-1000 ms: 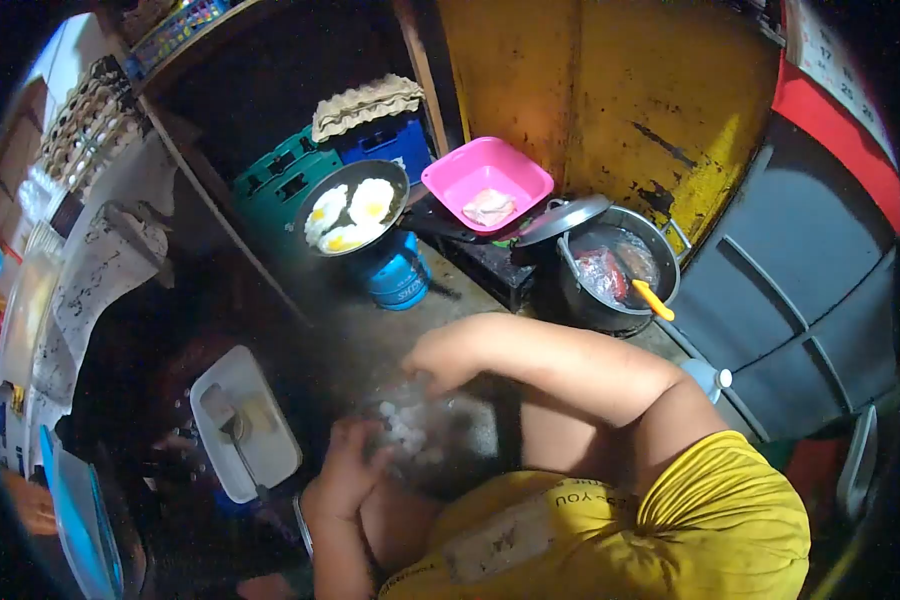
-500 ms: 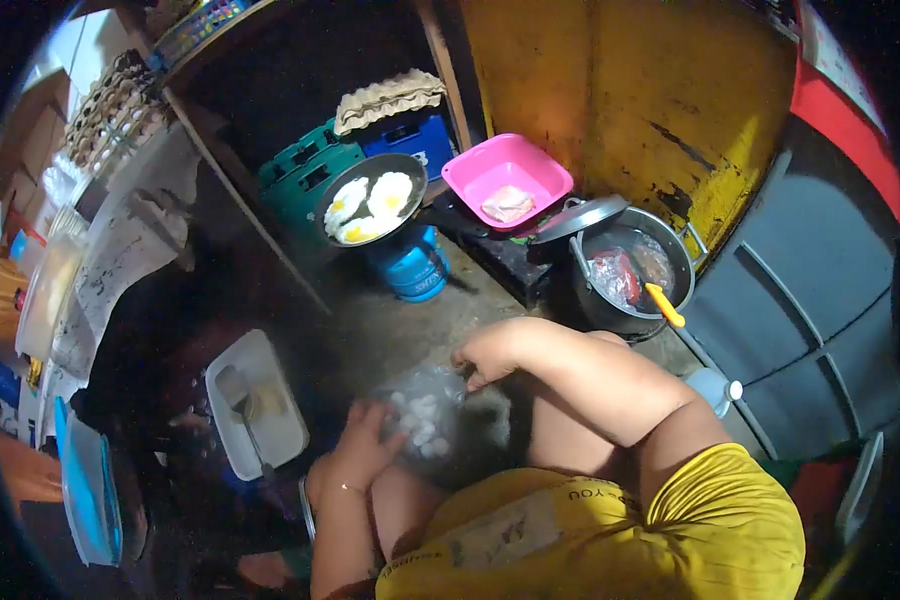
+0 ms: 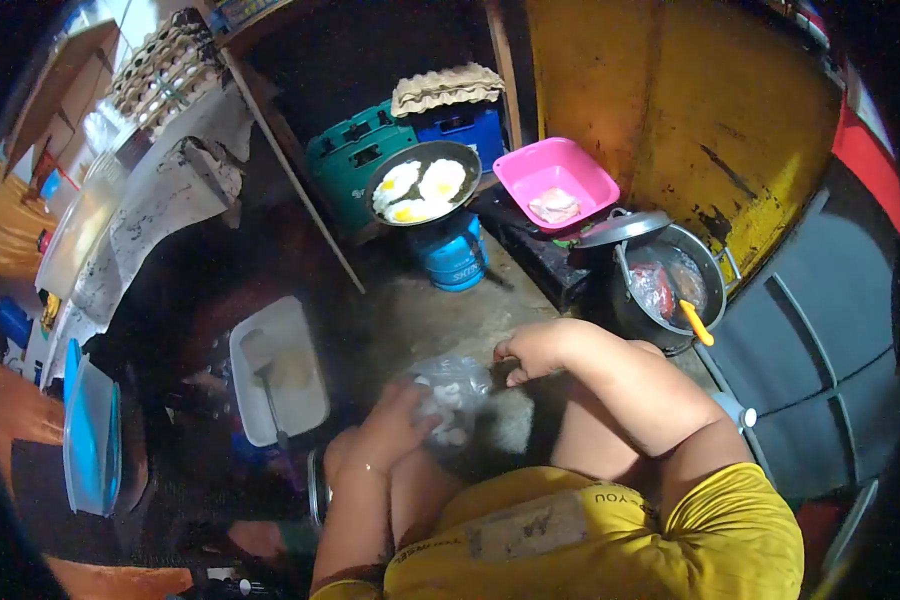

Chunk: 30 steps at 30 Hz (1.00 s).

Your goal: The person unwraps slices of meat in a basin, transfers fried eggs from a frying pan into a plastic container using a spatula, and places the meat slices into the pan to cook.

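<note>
Low in front of me is a clear plastic bag [image 3: 455,392] with several small whitish pieces inside, too blurred to name. My left hand [image 3: 402,418] is closed around the bag's left side, its fingertips partly hidden in blur. At the upper right edge of the bag, my right hand [image 3: 532,354] has its fingers bent toward the thumb, seemingly pinching the plastic; the contact is hard to see. Beyond them, a frying pan [image 3: 460,213] holding three fried eggs [image 3: 442,181] rests over a blue gas canister [image 3: 455,255].
A pink basin [image 3: 595,180] with something pale in it stands behind a large pot [image 3: 718,275] with a yellow-handled utensil [image 3: 697,324]. A white tub [image 3: 320,395] holding a ladle-like utensil [image 3: 266,380] sits at left. Egg trays [image 3: 165,75] are stacked at upper left.
The view has swung left, so surroundings appear farther right. My right hand is slightly farther from the middle of the bag. My left hand stays at the bag's left side.
</note>
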{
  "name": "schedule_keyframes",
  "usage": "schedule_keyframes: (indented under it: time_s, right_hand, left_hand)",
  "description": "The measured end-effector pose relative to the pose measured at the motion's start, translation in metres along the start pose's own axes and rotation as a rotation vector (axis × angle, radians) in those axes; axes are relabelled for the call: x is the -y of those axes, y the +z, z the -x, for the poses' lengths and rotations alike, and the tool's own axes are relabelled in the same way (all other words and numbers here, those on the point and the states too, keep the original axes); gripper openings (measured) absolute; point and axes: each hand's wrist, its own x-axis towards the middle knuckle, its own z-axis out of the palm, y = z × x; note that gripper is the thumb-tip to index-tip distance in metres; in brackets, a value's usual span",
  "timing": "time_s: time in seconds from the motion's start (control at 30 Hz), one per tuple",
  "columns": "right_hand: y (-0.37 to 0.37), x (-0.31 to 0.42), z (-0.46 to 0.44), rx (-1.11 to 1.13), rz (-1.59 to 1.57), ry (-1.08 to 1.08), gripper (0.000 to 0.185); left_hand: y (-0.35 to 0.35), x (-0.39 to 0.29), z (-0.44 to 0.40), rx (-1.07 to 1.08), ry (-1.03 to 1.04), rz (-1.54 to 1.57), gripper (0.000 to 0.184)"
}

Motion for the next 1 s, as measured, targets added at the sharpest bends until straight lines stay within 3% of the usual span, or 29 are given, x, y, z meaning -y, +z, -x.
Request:
schedule_keyframes:
  time_s: [0.5, 0.6, 0.67, 0.77, 0.8, 0.87, 0.9, 1.0]
  right_hand:
    - [-0.009, 0.003, 0.007, 0.032, -0.045, 0.039, 0.058]
    - [-0.018, 0.005, 0.014, 0.013, -0.034, 0.039, 0.057]
    - [-0.034, 0.001, 0.025, -0.072, -0.255, -0.107, 0.057]
    - [-0.076, -0.014, 0.049, -0.314, -0.632, -0.378, 0.042]
    - [-0.094, -0.014, 0.058, -0.342, -0.940, -0.371, 0.036]
    - [-0.129, -0.029, 0.067, -0.569, -1.206, -0.424, 0.030]
    - [-0.149, -0.042, 0.068, -0.688, -1.195, -0.398, 0.026]
    - [-0.187, -0.096, 0.038, -1.086, -1.160, -0.174, 0.013]
  left_hand:
    - [0.002, -0.001, -0.005, -0.033, 0.022, -0.035, 0.047]
    - [-0.001, -0.005, -0.010, 0.109, -0.039, -0.116, 0.052]
    - [0.001, -0.003, -0.011, -0.004, 0.086, -0.050, 0.042]
    - [0.001, -0.008, -0.008, 0.008, 0.078, -0.007, 0.037]
    - [0.006, -0.004, -0.006, 0.013, 0.069, 0.006, 0.036]
    - [0.020, 0.012, -0.010, -0.048, -0.047, 0.466, 0.034]
    - [0.019, 0.012, -0.012, -0.073, -0.086, 0.621, 0.033]
    - [-0.004, -0.014, -0.016, 0.169, -0.329, 0.496, 0.045]
